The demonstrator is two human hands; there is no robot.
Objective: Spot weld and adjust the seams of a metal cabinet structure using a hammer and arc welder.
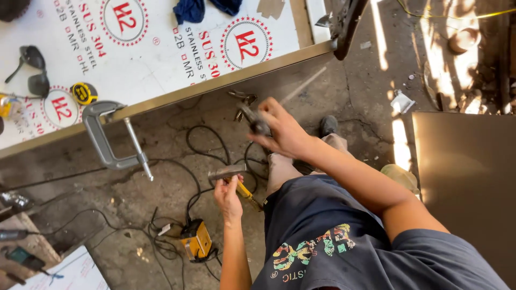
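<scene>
My left hand (227,196) grips a small hammer (228,172) with a grey metal head and a yellow handle, held low over the concrete floor. My right hand (282,130) is higher and closer to the table edge, closed around dark metal locking pliers (249,113) whose jaws point up and left. The two hands are a short way apart, not touching. My leg and shoe (328,125) show just to the right of the right hand.
A steel table covered in white printed film (161,59) carries sunglasses (31,69), a yellow tape measure (83,93) and a blue cloth (189,9). A grey C-clamp (107,140) grips its edge. Black cables and a yellow box (196,239) lie on the floor; a metal sheet (467,182) stands right.
</scene>
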